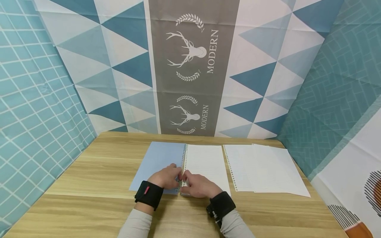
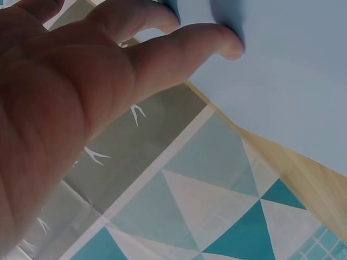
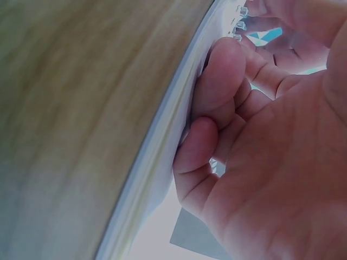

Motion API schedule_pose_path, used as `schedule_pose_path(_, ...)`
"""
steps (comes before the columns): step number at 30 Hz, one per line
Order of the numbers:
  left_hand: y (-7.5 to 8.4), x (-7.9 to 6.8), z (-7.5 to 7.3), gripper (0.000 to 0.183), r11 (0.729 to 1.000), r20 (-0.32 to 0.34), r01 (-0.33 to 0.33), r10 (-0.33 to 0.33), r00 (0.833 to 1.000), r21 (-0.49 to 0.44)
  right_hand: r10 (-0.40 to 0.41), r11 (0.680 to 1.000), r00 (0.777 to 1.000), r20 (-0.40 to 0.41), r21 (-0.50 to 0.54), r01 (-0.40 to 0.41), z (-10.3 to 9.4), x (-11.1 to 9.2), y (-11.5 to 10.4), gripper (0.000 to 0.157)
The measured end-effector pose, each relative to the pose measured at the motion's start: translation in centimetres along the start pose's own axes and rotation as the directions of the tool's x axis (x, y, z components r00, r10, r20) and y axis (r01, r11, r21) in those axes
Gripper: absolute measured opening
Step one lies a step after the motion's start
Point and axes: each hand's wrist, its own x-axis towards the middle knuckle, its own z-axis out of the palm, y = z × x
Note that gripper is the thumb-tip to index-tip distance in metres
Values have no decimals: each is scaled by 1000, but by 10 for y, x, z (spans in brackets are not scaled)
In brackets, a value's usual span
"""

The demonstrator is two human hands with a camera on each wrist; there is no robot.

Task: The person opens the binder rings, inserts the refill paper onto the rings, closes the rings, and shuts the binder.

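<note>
A loose-leaf notebook lies spread on the wooden table, its blue cover (image 1: 162, 155) at left and its lined white pages (image 1: 205, 158) at right. The ring binding (image 1: 185, 153) runs between them. My left hand (image 1: 166, 177) pinches the binding near its lower part; in the left wrist view two of its fingers touch the blue cover (image 2: 287, 76), while the thumb's contact is hidden. Just opposite, my right hand (image 1: 200, 185) pinches the same binding. Seen from the right wrist, its curled fingers lie against the page stack, close to the clear rings (image 3: 240, 24).
Loose punched sheets (image 1: 268, 168) overlap to the right of the notebook. Behind the wooden table (image 1: 98, 172) hangs a patterned cloth (image 1: 190, 82), with a blue tiled-pattern cloth (image 1: 35, 109) along the left side.
</note>
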Motion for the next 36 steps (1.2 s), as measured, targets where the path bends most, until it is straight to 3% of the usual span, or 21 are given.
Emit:
schedule_pose_path(7, 0, 0, 0, 18, 1000, 0, 0, 0, 1000, 0, 3, 1000, 1000, 4, 1, -3, 0, 1, 1, 21)
schedule_pose_path(36, 1, 1, 1, 20, 1000, -13, 0, 0, 1000, 18, 0, 1000, 1000, -2, -5, 0, 1, 2, 1, 28)
